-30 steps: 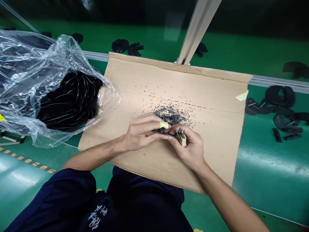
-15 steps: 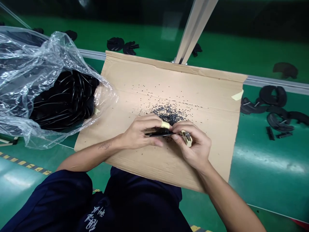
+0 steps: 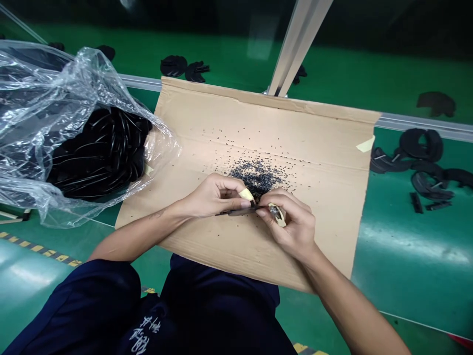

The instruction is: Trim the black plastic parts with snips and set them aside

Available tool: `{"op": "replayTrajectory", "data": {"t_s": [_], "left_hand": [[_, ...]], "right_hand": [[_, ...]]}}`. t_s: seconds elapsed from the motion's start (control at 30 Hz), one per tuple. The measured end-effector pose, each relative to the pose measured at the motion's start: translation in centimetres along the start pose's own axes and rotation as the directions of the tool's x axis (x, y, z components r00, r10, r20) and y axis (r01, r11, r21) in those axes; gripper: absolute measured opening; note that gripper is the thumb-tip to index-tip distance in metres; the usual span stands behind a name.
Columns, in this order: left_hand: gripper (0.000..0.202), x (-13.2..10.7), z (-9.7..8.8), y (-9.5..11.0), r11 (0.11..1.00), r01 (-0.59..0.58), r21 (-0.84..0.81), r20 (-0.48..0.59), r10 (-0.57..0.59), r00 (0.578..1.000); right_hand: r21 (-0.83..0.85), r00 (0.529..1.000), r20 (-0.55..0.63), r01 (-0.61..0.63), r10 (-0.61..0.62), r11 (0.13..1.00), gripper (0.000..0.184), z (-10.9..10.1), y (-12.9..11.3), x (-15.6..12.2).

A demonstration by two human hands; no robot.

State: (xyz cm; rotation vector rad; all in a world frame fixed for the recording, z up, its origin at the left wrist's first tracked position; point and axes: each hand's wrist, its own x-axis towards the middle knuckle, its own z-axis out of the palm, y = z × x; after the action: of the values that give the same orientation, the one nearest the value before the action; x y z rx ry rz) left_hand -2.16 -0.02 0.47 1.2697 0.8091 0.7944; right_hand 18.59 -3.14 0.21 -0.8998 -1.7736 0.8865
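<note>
A thin, flat black plastic part (image 3: 238,212) is held between both hands, low over the cardboard. My left hand (image 3: 218,198) pinches it between thumb and fingers; pale yellow tape wraps one fingertip. At the part's right end, my right hand (image 3: 290,219) is closed, with thumb and forefinger touching it. A small metal piece with pale yellow wrapping (image 3: 277,215) shows inside the right hand's curled fingers; its exact kind is unclear. Just beyond the hands lies a pile of tiny black bits (image 3: 258,175), partly hidden by the fingers.
A cardboard sheet (image 3: 195,108) covers the green table (image 3: 402,256). At left, a clear plastic bag (image 3: 74,93) lies open, full of curved black parts (image 3: 107,153). Several black ring-shaped parts (image 3: 421,145) lie at right. A metal post (image 3: 301,47) rises at the back.
My left thumb has closed down onto the black part, and the part has tilted to a flatter, edge-on view. My right hand has shifted slightly left.
</note>
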Motion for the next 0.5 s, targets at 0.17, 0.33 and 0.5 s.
{"op": "replayTrajectory", "data": {"t_s": [0.17,0.33,0.5], "left_hand": [[0.057,0.2,0.3,-0.6,0.998,-0.064,-0.022,-0.061,0.062,0.996],[0.03,0.1,0.3,-1.2,0.963,-0.184,0.195,-0.154,0.215,0.964],[0.018,0.2,0.1,-1.2,0.874,-0.335,0.351,-0.128,0.399,0.908]], "right_hand": [[-0.121,0.99,-0.136,0.025,-0.041,0.992,0.014,0.1,0.0,0.2],[-0.296,0.993,-0.065,0.079,-0.102,0.952,0.014,-1.3,1.0,0.5],[-0.545,0.992,0.061,0.128,-0.112,0.829,0.013,-2.3,1.8,0.6]]}}
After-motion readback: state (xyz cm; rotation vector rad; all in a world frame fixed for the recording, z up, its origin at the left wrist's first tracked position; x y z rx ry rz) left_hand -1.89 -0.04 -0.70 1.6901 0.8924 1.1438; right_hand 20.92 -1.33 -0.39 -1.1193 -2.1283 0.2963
